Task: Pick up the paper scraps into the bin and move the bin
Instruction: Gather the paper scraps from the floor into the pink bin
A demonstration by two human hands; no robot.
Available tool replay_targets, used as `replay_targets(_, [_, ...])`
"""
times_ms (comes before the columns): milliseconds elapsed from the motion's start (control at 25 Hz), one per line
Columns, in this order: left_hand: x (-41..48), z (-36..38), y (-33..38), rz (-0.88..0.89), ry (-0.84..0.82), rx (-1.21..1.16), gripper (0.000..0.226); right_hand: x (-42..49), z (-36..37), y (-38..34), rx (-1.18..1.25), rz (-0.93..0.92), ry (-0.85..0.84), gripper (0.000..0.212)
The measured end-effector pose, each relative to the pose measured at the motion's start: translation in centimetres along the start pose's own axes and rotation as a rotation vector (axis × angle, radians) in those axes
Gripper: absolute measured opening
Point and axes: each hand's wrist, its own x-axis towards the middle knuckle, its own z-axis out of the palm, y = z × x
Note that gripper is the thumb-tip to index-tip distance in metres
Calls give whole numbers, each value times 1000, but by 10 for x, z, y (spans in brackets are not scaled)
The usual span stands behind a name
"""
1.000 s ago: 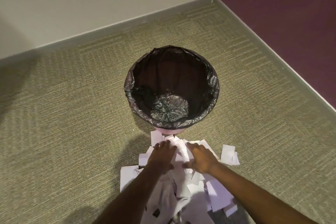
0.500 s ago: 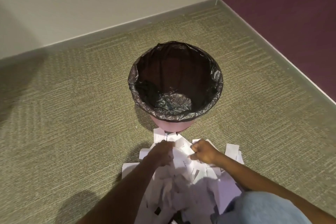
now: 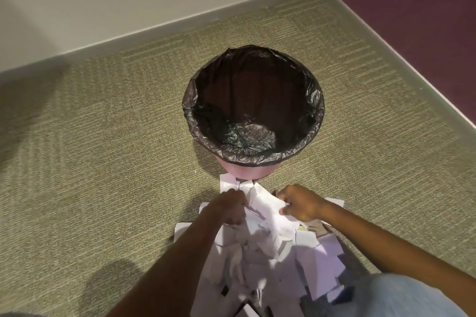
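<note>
On the left, bare carpet (image 3: pixel 90 162) is running out to the far wall, with nothing on it to gather. Moving right, the left hand (image 3: pixel 226 210) is curling down onto the far edge of the paper scraps (image 3: pixel 260 247), fingers closing around a bunch of them; its grip is narrow and seems to be holding paper, though how much is hidden under the knuckles. The scraps are lying in a loose white heap on the floor, near the person and just in front of the bin (image 3: pixel 253 108), the farthest pieces touching its pink base. They are looking light, thin and floppy, likely to slide over each other and flutter free, so scooping from both sides and pressing the bundle together probably suits better than pinching single pieces. The right hand (image 3: pixel 300 203) is gathering on the heap's right side, fingers bent in and pinching scraps. The bin, standing upright beyond the hands, is lined with a black bag (image 3: pixel 195 100) folded over its rim and showing no paper inside. It is probably light; taking hold at the rim, over the slippery liner, calls for a firm grasp. A light blue knee (image 3: pixel 401 296) is showing at the near right.
</note>
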Motion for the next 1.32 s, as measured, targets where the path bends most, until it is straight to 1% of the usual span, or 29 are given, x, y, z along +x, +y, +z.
replay_targets(40, [0, -3, 3, -8, 2, -11, 30, -7, -6, -4, -51, -20, -14, 15])
replay_targets(120, [2, -6, 8, -61, 9, -37, 22, -21, -21, -14, -139, -55, -64, 32])
replay_targets(200, [1, -7, 9, -95, -4, -5, 20, -34, -37, -27, -233, -99, -91, 37])
replay_targets(320, [-6, -13, 9, -77, 46, 85, 28, -49, -59, -48, -354, -192, -117, 22])
replay_targets(360, [-13, -18, 11, -61, 32, 128, 31, -54, -67, -55, -369, -209, -130, 20])
replay_targets(400, [-22, -27, 15, -60, -5, 130, 28, -60, -76, -61, -375, -228, -137, 18])
replay_targets(480, [-41, -50, 22, -64, -84, 39, 13, -79, -100, -77, -373, -278, -125, 10])
replay_targets(520, [-54, -66, 26, -60, -98, -12, 20, -91, -117, -86, -343, -298, -115, 12])
replay_targets(560, [-70, -84, 31, -57, -107, -58, 26, -105, -136, -95, -297, -311, -105, 21])
replay_targets(600, [-88, -101, 33, -44, -115, -86, 26, -121, -155, -104, -248, -323, -92, 26])
replay_targets(640, [-108, -120, 34, -30, -103, -103, 23, -135, -174, -112, -196, -332, -61, 25])
replay_targets(720, [-151, -160, 37, 1, -24, -153, 16, -157, -204, -123, -56, -349, 49, 18])
replay_targets(760, [-169, -178, 38, 32, 38, -180, 18, -160, -214, -126, 25, -363, 124, 16])
replay_targets(840, [-193, -212, 42, 75, 215, -251, 18, -154, -225, -130, 173, -366, 280, 18])
replay_targets(920, [-190, -235, 46, 51, 444, -297, 22, -134, -228, -130, 311, -303, 416, 12])
replay_targets(960, [-181, -242, 50, 25, 540, -277, 27, -122, -227, -130, 351, -247, 471, 7])
replay_targets(1000, [-168, -244, 53, -4, 610, -250, 32, -110, -225, -130, 361, -192, 509, 6])
replay_targets(1080, [-142, -238, 58, -32, 684, -252, 39, -92, -221, -127, 353, -135, 530, 8])
replay_targets(1160, [-125, -229, 60, -12, 729, -324, 46, -84, -218, -126, 352, -147, 518, 9])
replay_targets(1240, [-117, -221, 58, 3, 734, -421, 55, -84, -216, -122, 374, -173, 519, 8])
replay_targets(1280, [-117, -216, 58, 8, 756, -414, 55, -86, -215, -120, 385, -191, 526, 7])
replay_targets(1320, [-119, -210, 59, 18, 820, -393, 49, -90, -213, -118, 395, -213, 524, 5])
